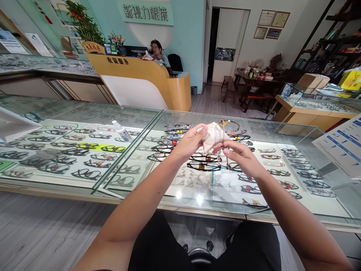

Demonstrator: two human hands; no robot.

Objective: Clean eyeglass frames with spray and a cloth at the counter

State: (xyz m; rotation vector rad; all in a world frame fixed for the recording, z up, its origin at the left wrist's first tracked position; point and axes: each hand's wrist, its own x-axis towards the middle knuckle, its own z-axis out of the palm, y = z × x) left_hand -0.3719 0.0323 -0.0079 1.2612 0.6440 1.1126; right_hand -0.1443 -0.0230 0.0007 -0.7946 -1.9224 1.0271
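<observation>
Above the glass display case, my left hand (195, 138) is closed on a cream-coloured cleaning cloth (209, 140). My right hand (239, 155) pinches a thin-framed pair of glasses (219, 132), held sideways with its temples spread. The cloth lies against one lens of these glasses. Below and around my hands, several dark-framed glasses (203, 166) rest on the glass top, some with coloured tags on the lenses. A white spray bottle (122, 131) stands on the case to the left of my hands.
More spectacle frames fill the display case (180, 192) beneath the glass. A printed leaflet (342, 145) stands at the right. Beyond the case, a person (160, 54) sits behind a wooden reception counter (135, 71). A wooden table (261, 81) stands at the back right.
</observation>
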